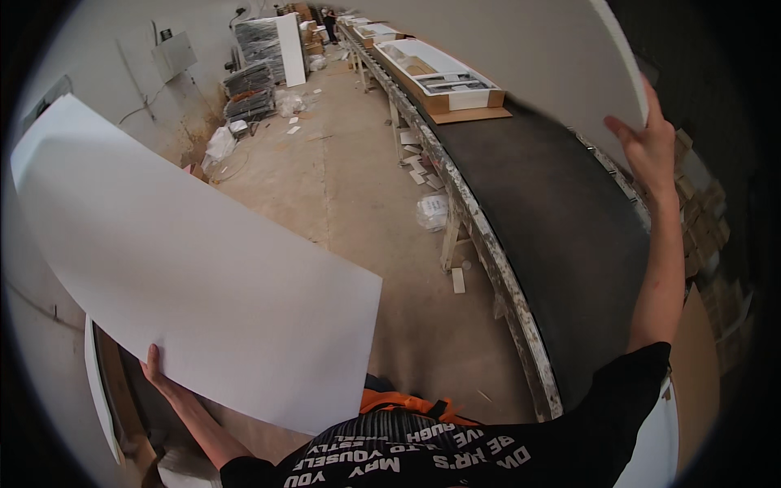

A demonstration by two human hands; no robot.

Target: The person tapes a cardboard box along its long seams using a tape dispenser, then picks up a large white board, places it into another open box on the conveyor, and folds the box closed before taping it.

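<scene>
My left hand [160,378] grips the lower edge of a large white sheet [211,260], thumb on its face and the other fingers hidden behind it. The sheet is tilted and spans the left side of the view. Raised at the right, my right hand [648,154] holds the edge of a second large board [561,57], pale grey with a thick white edge. This board hangs over the dark conveyor belt [545,236] and runs out of view at the top. On the belt beyond lies an open cardboard carton [476,101], white-lined, with flat parts inside.
More open cartons [378,32] stand farther along the belt. The conveyor's worn metal side rail [488,224] runs close on my right. Stacked wrapped panels [256,53] lean by the left wall; scraps and plastic bags [221,145] litter the floor. A person [329,24] stands far off.
</scene>
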